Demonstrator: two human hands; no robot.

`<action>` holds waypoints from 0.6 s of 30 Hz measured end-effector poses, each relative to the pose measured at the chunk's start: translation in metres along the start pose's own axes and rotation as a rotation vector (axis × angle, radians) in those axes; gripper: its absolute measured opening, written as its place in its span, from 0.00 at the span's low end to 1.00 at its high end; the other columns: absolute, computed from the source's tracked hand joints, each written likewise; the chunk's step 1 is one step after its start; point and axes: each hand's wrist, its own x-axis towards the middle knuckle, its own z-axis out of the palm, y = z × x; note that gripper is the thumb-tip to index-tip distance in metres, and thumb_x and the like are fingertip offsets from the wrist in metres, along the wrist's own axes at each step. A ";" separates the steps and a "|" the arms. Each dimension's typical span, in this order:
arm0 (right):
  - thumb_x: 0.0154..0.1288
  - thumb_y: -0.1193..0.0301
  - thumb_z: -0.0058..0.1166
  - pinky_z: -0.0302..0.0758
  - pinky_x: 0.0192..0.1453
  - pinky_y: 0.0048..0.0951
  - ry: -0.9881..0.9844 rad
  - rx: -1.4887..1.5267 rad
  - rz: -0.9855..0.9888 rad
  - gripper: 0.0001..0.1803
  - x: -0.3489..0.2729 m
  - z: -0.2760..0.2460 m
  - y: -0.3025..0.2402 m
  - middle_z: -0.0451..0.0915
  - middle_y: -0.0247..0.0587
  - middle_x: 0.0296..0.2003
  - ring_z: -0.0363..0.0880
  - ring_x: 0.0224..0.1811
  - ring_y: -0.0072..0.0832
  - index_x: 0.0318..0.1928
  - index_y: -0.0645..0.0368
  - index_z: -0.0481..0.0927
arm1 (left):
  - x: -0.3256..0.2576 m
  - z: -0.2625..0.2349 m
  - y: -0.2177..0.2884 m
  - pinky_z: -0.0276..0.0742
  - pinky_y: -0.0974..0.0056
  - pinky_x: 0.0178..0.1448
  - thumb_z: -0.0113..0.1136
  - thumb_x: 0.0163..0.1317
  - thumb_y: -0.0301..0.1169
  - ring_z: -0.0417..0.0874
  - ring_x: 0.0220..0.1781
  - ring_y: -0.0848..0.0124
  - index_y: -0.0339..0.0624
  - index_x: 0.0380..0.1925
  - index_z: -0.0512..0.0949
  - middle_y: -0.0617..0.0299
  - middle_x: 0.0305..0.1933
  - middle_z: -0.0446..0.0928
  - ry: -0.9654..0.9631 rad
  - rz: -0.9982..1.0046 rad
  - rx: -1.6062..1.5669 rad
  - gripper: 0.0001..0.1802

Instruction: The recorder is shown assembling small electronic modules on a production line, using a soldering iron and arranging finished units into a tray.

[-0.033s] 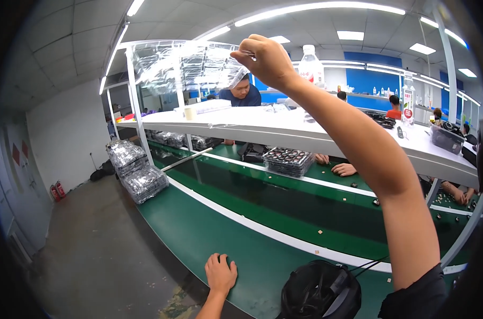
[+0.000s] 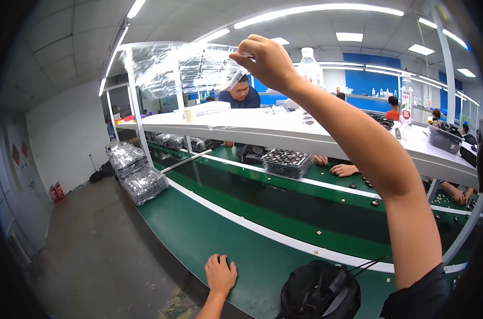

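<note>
A green worktop [image 2: 199, 223], divided lengthwise by white strips, is crossed above by a white shelf [image 2: 241, 118]. The clear tray [image 2: 161, 72], its ridges blurred, is held up in front of the white frame, higher than the shelf surface; whether the frame is touched cannot be told. Stacked trays [image 2: 140, 183] are placed at the worktop's far left end, and a black bag [image 2: 318, 292] is set at its near edge. By the right hand [image 2: 265, 61], the tray is gripped at its right edge, the fingers being closed on it. The left hand [image 2: 220, 274] is laid palm down on the worktop, left of the bag, its fingers extended and slightly parted; nothing is seen to be held. A bottle [image 2: 309, 66] and a smaller cup [image 2: 189, 115] are stood on the shelf. Small tan chips [image 2: 319, 232] are scattered across the worktop.
</note>
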 end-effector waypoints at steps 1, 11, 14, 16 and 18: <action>0.69 0.60 0.71 0.81 0.38 0.38 -0.017 0.010 -0.075 0.13 0.002 -0.012 -0.011 0.85 0.40 0.35 0.86 0.34 0.41 0.36 0.56 0.87 | 0.000 0.000 -0.003 0.64 0.45 0.77 0.64 0.67 0.42 0.71 0.72 0.47 0.38 0.56 0.81 0.46 0.64 0.75 -0.002 -0.006 0.009 0.23; 0.61 0.70 0.72 0.66 0.23 0.25 -0.207 -0.292 -0.789 0.13 -0.048 -0.218 -0.090 0.75 0.29 0.33 0.72 0.26 0.20 0.47 0.54 0.88 | -0.002 0.009 -0.007 0.66 0.44 0.75 0.66 0.64 0.41 0.73 0.69 0.47 0.37 0.51 0.83 0.47 0.61 0.77 0.083 0.005 -0.047 0.22; 0.60 0.72 0.72 0.63 0.23 0.23 -0.298 -0.350 -0.678 0.16 -0.071 -0.286 -0.112 0.74 0.26 0.33 0.70 0.25 0.17 0.49 0.55 0.87 | -0.006 0.013 -0.009 0.66 0.44 0.75 0.66 0.64 0.41 0.73 0.69 0.47 0.37 0.51 0.83 0.47 0.61 0.77 0.075 -0.009 -0.048 0.22; 0.58 0.72 0.74 0.62 0.23 0.22 -0.364 -0.470 -0.662 0.18 -0.095 -0.334 -0.118 0.72 0.25 0.32 0.69 0.25 0.16 0.50 0.54 0.89 | -0.006 0.016 -0.011 0.66 0.44 0.74 0.67 0.63 0.41 0.73 0.69 0.47 0.37 0.51 0.83 0.47 0.61 0.77 0.068 0.024 -0.052 0.22; 0.56 0.73 0.73 0.61 0.23 0.22 -0.431 -0.520 -0.616 0.17 -0.111 -0.371 -0.131 0.71 0.24 0.31 0.66 0.23 0.15 0.48 0.54 0.90 | -0.005 0.020 -0.014 0.67 0.44 0.73 0.67 0.63 0.40 0.73 0.68 0.47 0.37 0.51 0.83 0.47 0.59 0.77 0.101 0.021 -0.059 0.22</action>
